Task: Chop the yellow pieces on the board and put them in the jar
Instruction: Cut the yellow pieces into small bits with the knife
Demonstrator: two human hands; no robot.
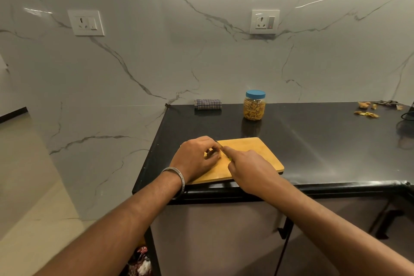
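Note:
A wooden chopping board point(253, 152) lies at the front left of the black counter. My left hand point(195, 158) rests on its left part, fingers curled over a small yellow piece point(220, 154) that is mostly hidden. My right hand point(251, 169) grips a knife point(219, 144) by a handle I cannot see; its index finger lies along the blade, whose tip shows just right of the left fingers. A clear jar point(254, 105) with a blue lid on stands behind the board, filled with yellow-brown strips.
A folded checked cloth point(208, 104) lies against the marble wall, left of the jar. Yellow peel scraps point(367, 114) and a dark cable point(406, 115) sit at the far right. The counter's left edge point(147, 159) drops off beside the board.

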